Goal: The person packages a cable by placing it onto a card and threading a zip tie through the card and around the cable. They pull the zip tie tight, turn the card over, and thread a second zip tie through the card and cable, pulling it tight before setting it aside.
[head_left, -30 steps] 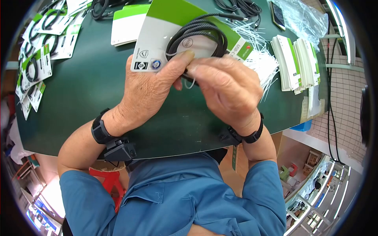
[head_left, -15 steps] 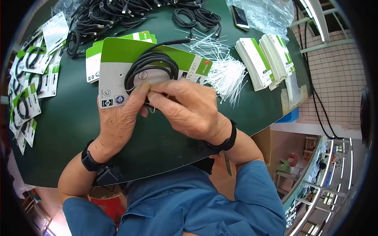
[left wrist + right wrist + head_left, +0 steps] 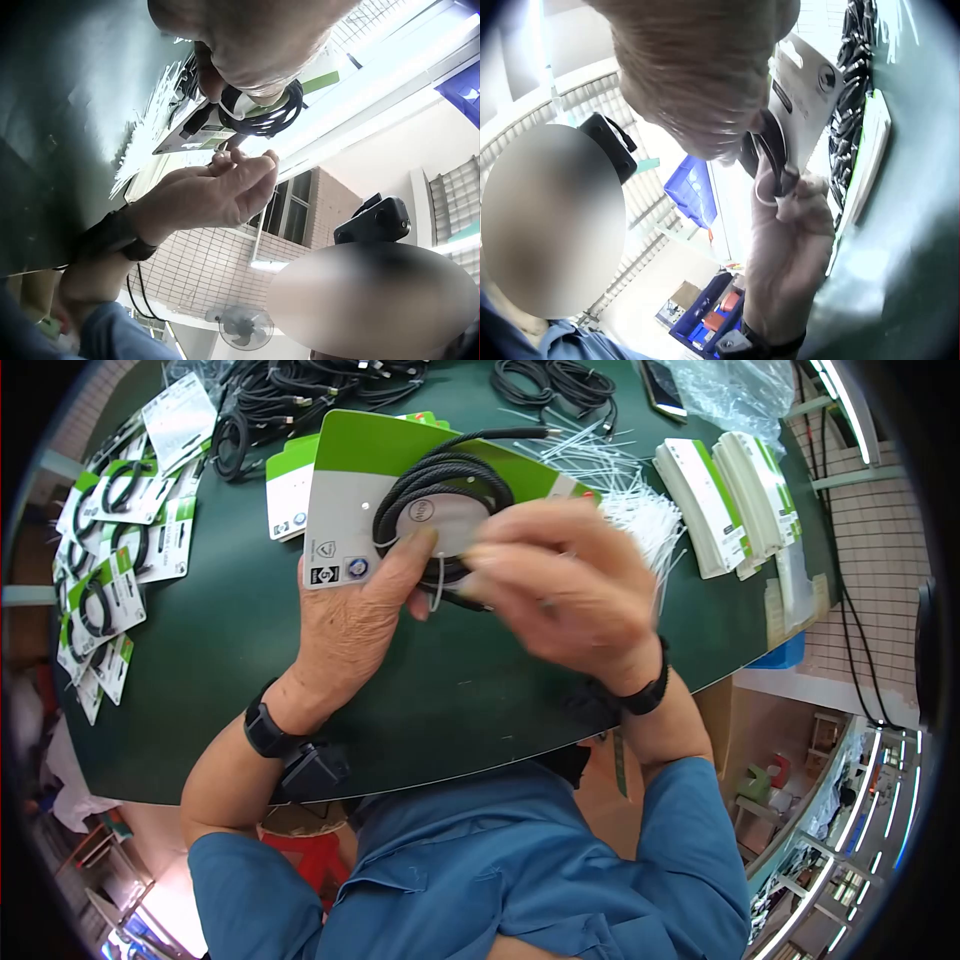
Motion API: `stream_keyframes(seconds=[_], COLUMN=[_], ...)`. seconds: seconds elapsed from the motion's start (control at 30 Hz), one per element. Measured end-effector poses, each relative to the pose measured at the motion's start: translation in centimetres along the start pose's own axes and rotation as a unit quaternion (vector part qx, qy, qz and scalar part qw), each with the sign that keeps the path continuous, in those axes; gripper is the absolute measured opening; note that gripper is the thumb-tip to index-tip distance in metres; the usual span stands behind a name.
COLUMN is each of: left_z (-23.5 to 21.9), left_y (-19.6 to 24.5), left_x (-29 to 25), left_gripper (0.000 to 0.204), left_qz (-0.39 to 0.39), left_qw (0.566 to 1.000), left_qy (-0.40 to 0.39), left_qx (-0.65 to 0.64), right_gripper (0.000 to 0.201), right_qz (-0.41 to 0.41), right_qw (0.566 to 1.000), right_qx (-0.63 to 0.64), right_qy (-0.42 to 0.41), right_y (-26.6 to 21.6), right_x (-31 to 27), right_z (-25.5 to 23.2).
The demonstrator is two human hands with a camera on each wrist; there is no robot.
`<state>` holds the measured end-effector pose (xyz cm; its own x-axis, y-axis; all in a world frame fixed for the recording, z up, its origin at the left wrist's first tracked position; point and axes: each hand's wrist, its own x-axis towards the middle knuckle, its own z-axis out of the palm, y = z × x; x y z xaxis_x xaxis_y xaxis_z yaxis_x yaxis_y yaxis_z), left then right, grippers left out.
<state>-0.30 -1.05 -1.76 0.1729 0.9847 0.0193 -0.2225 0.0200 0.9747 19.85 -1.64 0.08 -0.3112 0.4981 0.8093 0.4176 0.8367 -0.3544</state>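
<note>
In the head view my left hand (image 3: 345, 625) grips a green-and-white packaging card (image 3: 345, 510) with a coiled black braided cable (image 3: 450, 480) on it, its thumb pressing on the coil's lower edge. A thin white cable tie (image 3: 437, 585) loops round the lower side of the coil, beside that thumb. My right hand (image 3: 580, 585), blurred, is just right of the coil with bent fingers close to the tie. In the left wrist view the right hand's fingertips (image 3: 266, 161) stand a little apart from the cable. I cannot tell whether they hold the tie's tail.
Carded cables (image 3: 105, 600) lie piled at the left and loose black cables (image 3: 300, 390) at the back. White cable ties (image 3: 645, 525) are heaped behind my right hand. Stacked cards (image 3: 700, 510), a phone (image 3: 662, 388) and clear plastic (image 3: 735, 400) are on the right. More cards (image 3: 288, 495) lie behind the held one.
The right hand's fingers have drawn away from the left thumb, where they met earlier, and the tie's loop shows more. My left hand keeps its grip on card and cable. The head view has shifted.
</note>
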Motion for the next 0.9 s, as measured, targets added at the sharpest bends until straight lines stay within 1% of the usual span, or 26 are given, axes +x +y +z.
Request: stream_keyframes(seconds=[0.03, 0.07, 0.1, 0.13, 0.17, 0.2, 0.23, 0.27, 0.3, 0.33, 0.37, 0.43, 0.47, 0.5, 0.57, 0.6, 0.7, 0.77, 0.8, 0.87, 0.9], left_z=[0.1, 0.0, 0.0, 0.1, 0.2, 0.4, 0.6, 0.8, 0.7, 0.7, 0.6, 0.6, 0.6, 0.5, 0.4, 0.4, 0.1, -0.3, -0.3, -0.3, -0.4], left_y=[0.3, 0.5, 0.5, 0.5, 0.6, 0.8, 1.0, 1.2, 1.1, 0.9, 0.8, 0.9, 0.9, 0.8, 0.5, 0.4, 0.2, -0.1, -0.1, 0.0, 0.0], left_x=[0.0, -0.1, -0.2, -0.2, -0.3, -0.5, -0.7, -0.8, -1.0, -1.1, -1.2, -1.3, -1.3, -1.3, -1.3, -1.4, -1.5, -1.4, -1.3, -1.2, -1.2], left_gripper=[0.022, 0.023, 0.023, 0.023, 0.023, 0.023, 0.023, 0.022, 0.022, 0.022, 0.021, 0.021, 0.02, 0.02, 0.02, 0.02, 0.019, 0.017, 0.017, 0.02, 0.02], left_qz=[-0.004, -0.002, -0.007, 0.002, 0.01, 0.003, 0.0, -0.003, -0.011, -0.006, 0.0, -0.002, 0.003, -0.002, 0.015, 0.012, 0.017, 0.074, 0.074, 0.125, 0.125], left_qw=[1.0, 1.0, 1.0, 0.999, 0.998, 0.999, 0.998, 0.997, 0.997, 0.997, 0.997, 0.997, 0.997, 0.997, 0.997, 0.997, 0.996, 0.99, 0.99, 0.974, 0.974], left_qy=[0.003, -0.01, -0.011, -0.016, -0.022, -0.028, -0.033, -0.039, -0.046, -0.05, -0.054, -0.065, -0.069, -0.072, -0.073, -0.075, -0.082, -0.116, -0.116, -0.129, -0.129], left_qx=[-0.028, -0.015, -0.007, -0.028, -0.05, -0.041, -0.053, -0.066, -0.057, -0.051, -0.046, -0.037, -0.036, -0.03, -0.024, -0.019, -0.021, 0.042, 0.044, 0.14, 0.142], right_gripper=[0.029, 0.027, 0.022, 0.017, 0.014, 0.015, 0.017, 0.019, 0.021, 0.023, 0.023, 0.025, 0.028, 0.028, 0.031, 0.031, 0.031, 0.03, 0.03, 0.03, 0.03], right_qz=[-0.039, -0.054, -0.047, 0.109, 0.2, 0.268, 0.332, 0.406, 0.47, 0.495, 0.499, 0.501, 0.504, 0.503, 0.534, 0.535, 0.52, 0.51, 0.505, 0.494, 0.488], right_qw=[0.998, 0.992, 0.984, 0.965, 0.948, 0.926, 0.895, 0.859, 0.806, 0.793, 0.789, 0.76, 0.572, 0.569, 0.687, 0.685, 0.7, 0.711, 0.717, 0.727, 0.732], right_qx=[0.002, -0.034, -0.055, 0.034, 0.053, 0.121, 0.19, 0.272, 0.351, 0.352, 0.355, 0.413, 0.647, 0.65, 0.49, 0.493, 0.486, 0.479, 0.475, 0.467, 0.463], right_qy=[0.053, 0.108, 0.165, 0.237, 0.243, 0.236, 0.228, 0.155, 0.079, 0.044, 0.056, 0.026, 0.031, 0.038, -0.042, -0.038, -0.056, -0.071, -0.079, -0.098, -0.107], right_y=[1.0, 2.1, 3.1, 2.4, 3.5, 5.3, 6.1, 6.2, 6.0, 6.4, 5.3, 2.6, 3.6, 3.6, 3.6, 3.6, 4.2, 4.9, 5.2, 5.6, 5.7], right_x=[0.2, 0.2, 0.6, 0.5, 0.3, -0.3, -0.5, -1.0, -1.2, -1.6, -2.9, -5.9, -7.7, -8.6, -9.8, -10.3, -11.5, -12.0, -12.2, -12.5, -12.5], right_z=[-0.7, -1.6, -2.4, -2.6, -3.6, -4.4, -4.6, -4.6, -4.4, -2.7, -2.7, -3.6, -3.9, -3.7, -3.2, -3.0, -2.3, -1.9, -1.8, -1.5, -1.4])
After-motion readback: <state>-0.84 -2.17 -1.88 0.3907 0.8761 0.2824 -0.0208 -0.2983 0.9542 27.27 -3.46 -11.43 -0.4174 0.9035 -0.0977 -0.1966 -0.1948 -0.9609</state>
